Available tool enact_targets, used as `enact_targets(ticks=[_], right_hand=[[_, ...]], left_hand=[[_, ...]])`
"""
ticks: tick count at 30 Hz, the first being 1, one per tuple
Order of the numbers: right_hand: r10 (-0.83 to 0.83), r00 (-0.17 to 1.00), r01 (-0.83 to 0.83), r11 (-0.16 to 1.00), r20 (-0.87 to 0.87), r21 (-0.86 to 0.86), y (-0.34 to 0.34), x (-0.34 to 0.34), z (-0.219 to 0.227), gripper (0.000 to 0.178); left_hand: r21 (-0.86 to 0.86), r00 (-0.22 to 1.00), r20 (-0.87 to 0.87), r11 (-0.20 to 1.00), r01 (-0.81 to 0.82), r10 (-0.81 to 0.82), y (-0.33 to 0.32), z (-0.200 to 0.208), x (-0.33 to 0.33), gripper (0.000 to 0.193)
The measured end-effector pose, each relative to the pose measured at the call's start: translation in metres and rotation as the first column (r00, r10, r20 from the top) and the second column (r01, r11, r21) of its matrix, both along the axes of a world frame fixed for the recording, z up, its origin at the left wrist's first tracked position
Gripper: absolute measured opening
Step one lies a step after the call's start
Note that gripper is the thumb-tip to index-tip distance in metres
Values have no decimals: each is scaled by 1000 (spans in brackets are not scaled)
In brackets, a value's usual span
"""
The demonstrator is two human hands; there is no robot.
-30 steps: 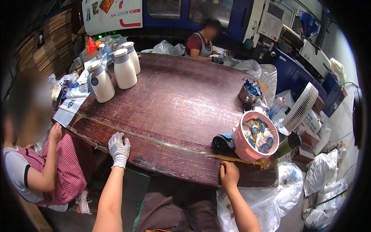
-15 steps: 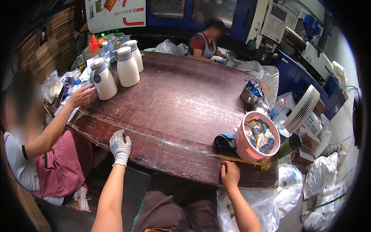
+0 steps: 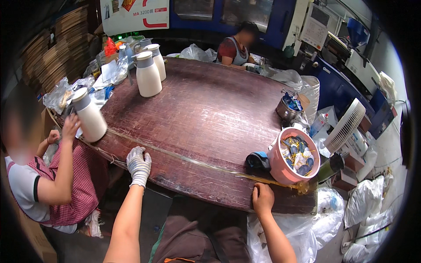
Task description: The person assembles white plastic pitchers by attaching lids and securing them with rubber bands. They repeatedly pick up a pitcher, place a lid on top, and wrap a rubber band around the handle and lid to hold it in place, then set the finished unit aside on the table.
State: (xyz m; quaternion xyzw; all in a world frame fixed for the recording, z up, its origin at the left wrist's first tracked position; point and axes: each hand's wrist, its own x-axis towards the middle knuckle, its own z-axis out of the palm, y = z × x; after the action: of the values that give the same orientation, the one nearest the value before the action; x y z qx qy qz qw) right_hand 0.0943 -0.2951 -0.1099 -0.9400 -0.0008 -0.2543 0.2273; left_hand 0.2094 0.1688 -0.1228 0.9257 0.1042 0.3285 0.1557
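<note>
1. Your gloved left hand (image 3: 139, 166) lies on the near edge of the brown table (image 3: 201, 114), left of centre in the frame's lower half, its fingers stretched out and unclenched.
2. Your bare right hand (image 3: 263, 199) rests on the same edge, lower right of centre, fingers curled; I cannot tell whether they close on anything.
3. The table fills the middle of the frame, under both your hands.
4. Beyond your right hand, right of centre, stands a pink bucket (image 3: 280, 166) beside a black-and-blue object (image 3: 258, 162).
5. At the frame's left, a co-worker's hand (image 3: 71, 127) is at a white jug (image 3: 91, 118).
</note>
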Motion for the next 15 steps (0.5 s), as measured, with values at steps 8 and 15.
enact_targets(ticks=[8, 15], right_hand=[[4, 1000, -4, 1000, 1, 2, -2, 0, -3, 11], [0, 1000, 0, 1000, 7, -11, -2, 0, -3, 12]], left_hand=[[40, 996, 85, 999, 17, -21, 0, -1, 1, 23], [39, 997, 77, 999, 6, -9, -2, 1, 0, 23]])
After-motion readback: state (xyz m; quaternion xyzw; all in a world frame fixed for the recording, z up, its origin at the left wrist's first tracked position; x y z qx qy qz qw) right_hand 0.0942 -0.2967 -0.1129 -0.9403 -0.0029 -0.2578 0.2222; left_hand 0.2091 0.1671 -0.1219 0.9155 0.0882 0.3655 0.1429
